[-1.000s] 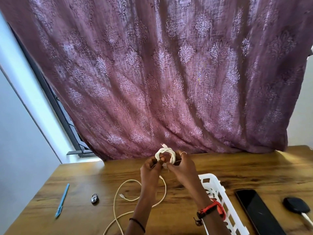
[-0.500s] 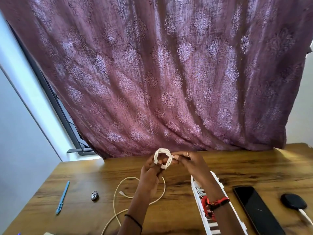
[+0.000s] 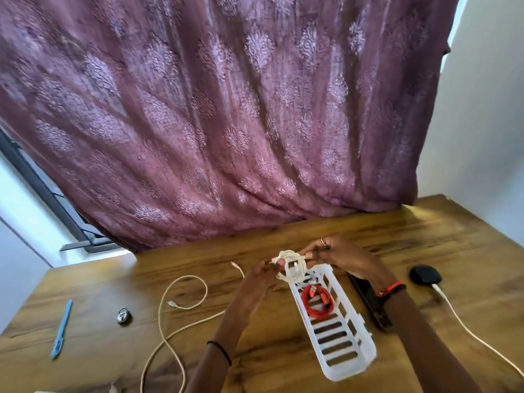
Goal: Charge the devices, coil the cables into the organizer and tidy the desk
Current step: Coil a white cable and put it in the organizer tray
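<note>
Your left hand [image 3: 259, 276] and right hand [image 3: 341, 256] each pinch the white coiled cable [image 3: 292, 265] so its loops hold together, between your hands, over the organizer [image 3: 351, 371] just below them.

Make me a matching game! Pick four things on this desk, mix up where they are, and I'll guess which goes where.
Things
1. white coiled cable
2. red coiled cable
3. blue pen
4. black round puck

Places
A. far left on the wooden desk
B. lying inside the white slatted plastic basket
C. pinched between the left hand and the right hand
D. right of the basket, with a white cord attached

Pairs: 1-C, 2-B, 3-A, 4-D
</note>
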